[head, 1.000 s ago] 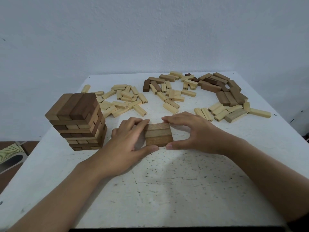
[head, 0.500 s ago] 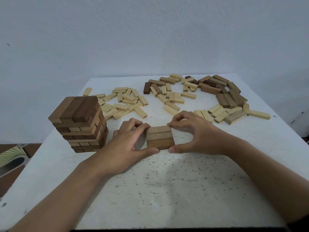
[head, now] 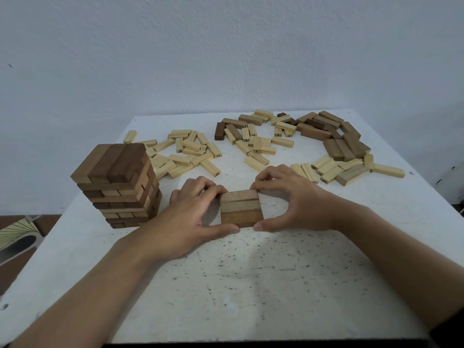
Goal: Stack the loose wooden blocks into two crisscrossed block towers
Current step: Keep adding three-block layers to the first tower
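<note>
Filling the view, a white speckled surface (head: 251, 285) carries a squat tower (head: 118, 187) of smooth brown rectangular blocks laid crisscross near its left edge, with pale loose blocks (head: 185, 156) scattered behind it and browner loose blocks (head: 336, 136) heaped at the far right. In the middle, the left hand (head: 185, 222) and right hand (head: 296, 204) flank a row of three blocks (head: 241, 209) lying side by side on the surface, a grainy brown square. Each hand's fingers (head: 207, 188) curl over a far corner while its thumb presses the near edge, pinching the row.
</note>
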A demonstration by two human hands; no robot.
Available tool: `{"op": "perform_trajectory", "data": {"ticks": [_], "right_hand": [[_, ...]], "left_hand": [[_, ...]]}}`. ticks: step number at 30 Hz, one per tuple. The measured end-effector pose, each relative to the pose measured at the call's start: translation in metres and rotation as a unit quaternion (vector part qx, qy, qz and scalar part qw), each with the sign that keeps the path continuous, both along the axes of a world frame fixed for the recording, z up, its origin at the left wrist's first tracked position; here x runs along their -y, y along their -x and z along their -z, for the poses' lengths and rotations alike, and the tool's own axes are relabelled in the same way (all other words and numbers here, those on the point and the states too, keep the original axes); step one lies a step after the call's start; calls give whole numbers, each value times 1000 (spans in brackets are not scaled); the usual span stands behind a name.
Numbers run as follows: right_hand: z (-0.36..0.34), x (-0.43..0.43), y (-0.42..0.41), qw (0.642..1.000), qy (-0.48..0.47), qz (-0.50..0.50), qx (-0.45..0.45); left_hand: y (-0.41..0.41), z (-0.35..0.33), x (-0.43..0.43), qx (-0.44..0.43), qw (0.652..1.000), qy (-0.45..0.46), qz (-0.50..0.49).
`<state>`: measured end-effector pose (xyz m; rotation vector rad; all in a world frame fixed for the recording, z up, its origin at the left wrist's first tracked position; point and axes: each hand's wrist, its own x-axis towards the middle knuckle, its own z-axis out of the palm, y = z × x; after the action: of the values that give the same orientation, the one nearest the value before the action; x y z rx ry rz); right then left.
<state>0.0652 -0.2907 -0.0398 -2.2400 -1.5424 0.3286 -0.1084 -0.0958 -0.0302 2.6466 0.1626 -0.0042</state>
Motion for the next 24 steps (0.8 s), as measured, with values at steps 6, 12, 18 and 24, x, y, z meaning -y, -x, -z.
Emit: {"op": "perform_trajectory", "data": {"ticks": [6, 12, 18, 24], "right_hand": [[-1, 2, 2, 1000, -5, 3, 17], [-2, 6, 4, 1000, -3, 12, 12], [-2, 6, 5, 1000, 0, 12, 11], [-2, 2, 2, 1000, 6, 8, 8]], "left_hand": [[0, 1, -1, 15, 1000, -15, 16], [0, 2, -2, 11, 1000, -6, 8], [1, 4, -3, 16, 1000, -6, 4], [-1, 9, -5, 13, 1000, 4, -14]]}}
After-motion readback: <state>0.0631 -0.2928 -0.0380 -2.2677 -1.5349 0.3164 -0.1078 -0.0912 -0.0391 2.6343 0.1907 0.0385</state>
